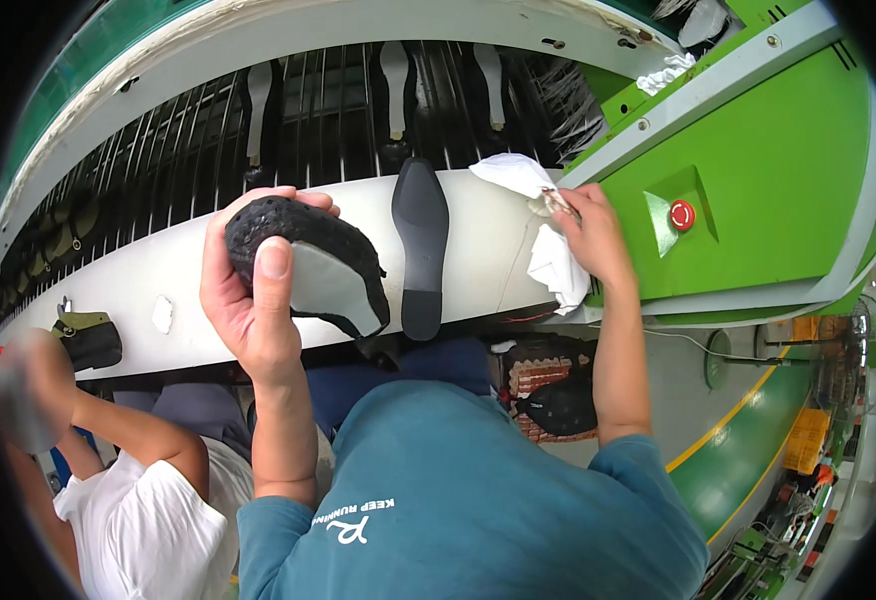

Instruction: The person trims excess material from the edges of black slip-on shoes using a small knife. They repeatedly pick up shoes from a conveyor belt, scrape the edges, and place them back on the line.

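Observation:
My left hand (250, 312) is wrapped round a black shoe upper (258, 232), tilted with its pale grey underside (330, 284) facing me and my thumb pressed along its edge. Just to its right, a dark shoe sole (421, 235) with a heel block lies lengthwise on the white ledge (353, 200). My right hand (594, 240) pinches a white cloth (556, 265) at the ledge's right end. Part of that cloth spreads left of my fingers and part hangs below them.
Past the ledge, several shoes (395, 90) rest sole-up on a rack of metal rods (328, 100). A green machine housing (748, 200) with a red stop button (682, 214) borders the right. At left sit a co-worker (153, 510) and an olive-black shoe (90, 340).

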`<state>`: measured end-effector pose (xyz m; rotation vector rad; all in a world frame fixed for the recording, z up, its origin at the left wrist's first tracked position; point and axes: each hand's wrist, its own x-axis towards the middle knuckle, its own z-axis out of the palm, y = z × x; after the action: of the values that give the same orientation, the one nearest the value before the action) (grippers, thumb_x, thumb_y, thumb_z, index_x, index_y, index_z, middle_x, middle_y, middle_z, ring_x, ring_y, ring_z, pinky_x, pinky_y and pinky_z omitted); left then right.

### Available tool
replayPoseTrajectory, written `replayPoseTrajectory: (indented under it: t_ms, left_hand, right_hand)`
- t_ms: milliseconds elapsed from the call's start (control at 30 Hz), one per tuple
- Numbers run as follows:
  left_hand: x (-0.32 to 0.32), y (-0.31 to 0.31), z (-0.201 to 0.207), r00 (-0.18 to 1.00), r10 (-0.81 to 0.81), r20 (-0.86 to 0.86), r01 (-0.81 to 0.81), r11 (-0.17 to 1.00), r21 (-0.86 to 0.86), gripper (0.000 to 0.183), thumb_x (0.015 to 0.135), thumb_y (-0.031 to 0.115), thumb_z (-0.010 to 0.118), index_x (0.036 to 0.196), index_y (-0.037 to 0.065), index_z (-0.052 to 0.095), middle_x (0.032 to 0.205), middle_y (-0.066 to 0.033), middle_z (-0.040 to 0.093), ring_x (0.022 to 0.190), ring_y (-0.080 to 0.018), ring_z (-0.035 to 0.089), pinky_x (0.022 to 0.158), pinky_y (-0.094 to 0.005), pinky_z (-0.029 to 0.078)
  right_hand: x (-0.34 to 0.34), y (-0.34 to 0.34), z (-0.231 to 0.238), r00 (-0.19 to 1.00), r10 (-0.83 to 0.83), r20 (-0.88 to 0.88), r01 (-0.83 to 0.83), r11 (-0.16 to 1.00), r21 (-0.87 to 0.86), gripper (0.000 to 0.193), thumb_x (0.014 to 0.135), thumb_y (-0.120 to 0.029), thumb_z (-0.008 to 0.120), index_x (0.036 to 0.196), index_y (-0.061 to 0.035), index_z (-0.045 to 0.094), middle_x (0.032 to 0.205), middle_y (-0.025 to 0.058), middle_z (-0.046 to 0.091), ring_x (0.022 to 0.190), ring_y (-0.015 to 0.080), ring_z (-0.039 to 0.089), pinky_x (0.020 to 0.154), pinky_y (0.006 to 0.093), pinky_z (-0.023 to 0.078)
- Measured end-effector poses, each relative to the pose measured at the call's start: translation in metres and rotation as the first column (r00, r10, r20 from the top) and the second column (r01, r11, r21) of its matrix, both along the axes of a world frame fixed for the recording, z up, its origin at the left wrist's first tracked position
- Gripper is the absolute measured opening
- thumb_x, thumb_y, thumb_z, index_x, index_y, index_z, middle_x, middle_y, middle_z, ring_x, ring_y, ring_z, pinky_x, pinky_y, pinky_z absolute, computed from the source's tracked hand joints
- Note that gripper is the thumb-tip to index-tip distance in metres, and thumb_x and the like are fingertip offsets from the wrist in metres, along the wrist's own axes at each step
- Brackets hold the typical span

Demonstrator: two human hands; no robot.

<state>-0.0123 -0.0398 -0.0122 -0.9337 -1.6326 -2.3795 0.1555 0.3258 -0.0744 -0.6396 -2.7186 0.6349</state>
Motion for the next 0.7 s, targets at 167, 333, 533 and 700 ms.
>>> replayPoseTrajectory:
  t_ms: [167,333,533,700]
  left_hand:
    - [0.002,0.000,-0.001,1.000,-0.009,-0.010,0.009,1.000,0.010,0.038,0.109,0.024,0.067,0.131,-0.007,0.063,0.114,-0.0226,0.077,0.104,-0.0284,0.076,0.097,-0.0409,0.061]
    - [0.003,0.000,-0.002,0.999,0.033,0.005,-0.033,0.999,-0.002,0.043,0.110,0.028,0.067,0.133,-0.008,0.062,0.114,-0.0235,0.077,0.104,-0.0303,0.078,0.097,-0.0412,0.062]
    - [0.002,-0.005,-0.007,0.998,0.067,-0.011,-0.067,0.998,-0.003,0.048,0.110,0.032,0.064,0.133,-0.010,0.062,0.115,-0.0261,0.076,0.103,-0.0340,0.077,0.097,-0.0441,0.062]
    - [0.006,-0.002,-0.006,0.994,0.107,0.023,-0.107,0.994,0.025,0.046,0.109,0.030,0.063,0.132,-0.010,0.062,0.114,-0.0276,0.075,0.102,-0.0354,0.077,0.096,-0.0462,0.063]
  right_hand:
    - [0.020,0.017,0.010,0.990,0.041,0.134,-0.051,0.996,0.075,0.050,0.101,0.001,0.061,0.151,-0.0006,0.060,0.133,0.0282,0.069,0.124,0.0482,0.066,0.106,0.0501,0.053]
    - [0.006,0.009,0.018,0.997,0.051,0.051,-0.052,0.998,0.026,0.059,0.100,0.006,0.053,0.158,-0.0034,0.054,0.142,0.0272,0.068,0.131,0.0447,0.066,0.114,0.0454,0.051]
    - [0.010,0.004,0.000,0.994,0.063,-0.086,-0.061,0.998,0.033,0.036,0.105,-0.006,0.062,0.140,-0.0031,0.070,0.127,0.0238,0.076,0.117,0.0414,0.074,0.099,0.0445,0.058]
    - [0.013,-0.012,0.012,0.978,-0.132,-0.164,0.153,0.980,0.127,0.031,0.108,-0.012,0.064,0.137,-0.0059,0.073,0.113,0.0225,0.080,0.104,0.0408,0.078,0.093,0.0451,0.060]
